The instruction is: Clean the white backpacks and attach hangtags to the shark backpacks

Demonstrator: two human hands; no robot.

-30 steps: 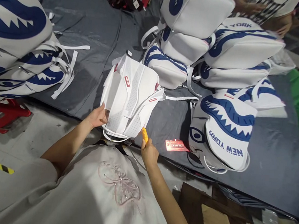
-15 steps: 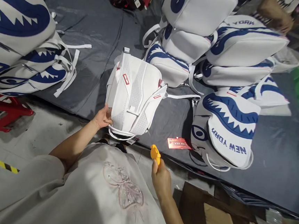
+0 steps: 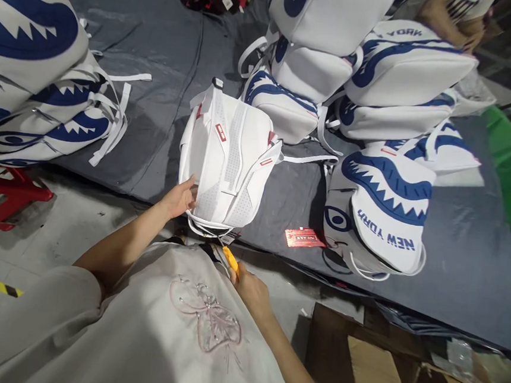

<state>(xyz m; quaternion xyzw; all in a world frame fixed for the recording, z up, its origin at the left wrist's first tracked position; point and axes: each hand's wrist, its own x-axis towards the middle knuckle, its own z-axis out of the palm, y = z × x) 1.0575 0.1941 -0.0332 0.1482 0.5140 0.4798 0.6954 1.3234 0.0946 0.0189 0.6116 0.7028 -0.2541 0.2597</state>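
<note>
A white backpack (image 3: 254, 132) lies on the table's near edge, its padded back and straps facing up and its top loop towards me. My left hand (image 3: 178, 199) grips its near left side, with some of the fingers hidden against the bag. Closed in my right hand (image 3: 249, 289) is an orange tool that looks like a tagging gun (image 3: 230, 259). Its thin tip points at the backpack's near end, close to the loop and a small dark tag (image 3: 230, 237). Whether the tip touches anything I cannot tell.
White-and-blue backpacks are stacked at the left (image 3: 27, 34) and at the back right (image 3: 312, 77). One NEW YORK backpack (image 3: 389, 191) sits right, beside a red packet (image 3: 304, 237). Cardboard boxes (image 3: 378, 375) lie below the table (image 3: 153, 135). Another person's arm (image 3: 449, 23) shows at top right.
My right hand has moved left with the orange tagging gun, up to the backpack's near end. My left hand has shifted slightly onto the bag's side.
</note>
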